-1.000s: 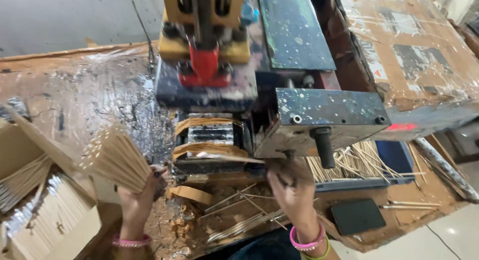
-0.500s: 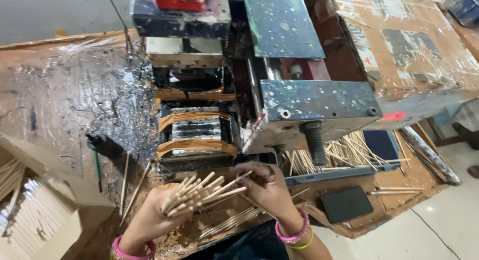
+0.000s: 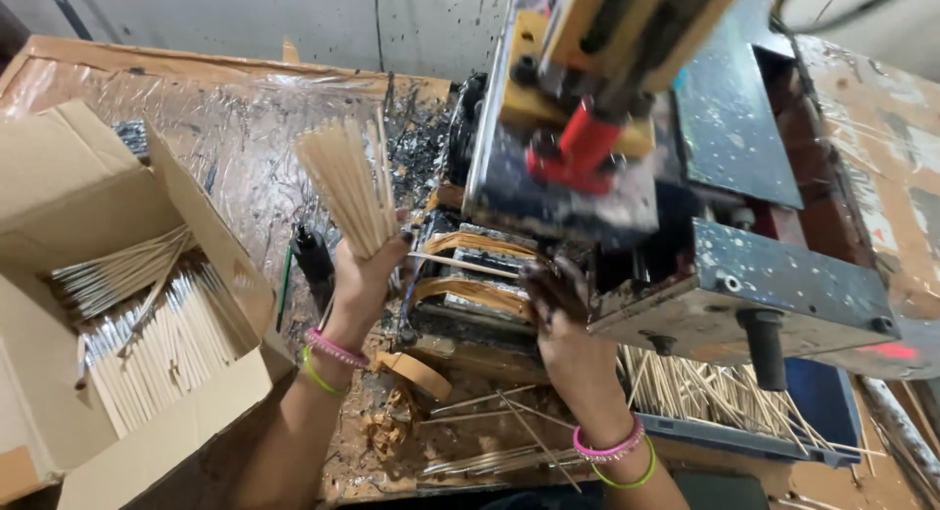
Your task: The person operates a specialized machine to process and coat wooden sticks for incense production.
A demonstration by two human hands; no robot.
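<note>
My left hand (image 3: 367, 270) grips a bundle of thin pale wooden sticks (image 3: 345, 182), held upright and fanned out above the bench. My right hand (image 3: 556, 314) reaches into the front of a paint-spattered machine (image 3: 705, 226), with its fingertips on a single stick (image 3: 470, 263) that lies across the tan rollers (image 3: 470, 290). Both wrists wear pink and green bangles.
An open cardboard box (image 3: 117, 304) of bundled sticks stands at the left. A blue tray (image 3: 744, 402) under the machine holds several loose sticks. More sticks and tan scraps (image 3: 411, 412) litter the near edge. Plastic sheeting (image 3: 225, 128) covers the bench behind.
My left hand has lifted the bundle from low by the right hand up to an upright hold. My right hand has moved forward to the rollers. The view has tilted.
</note>
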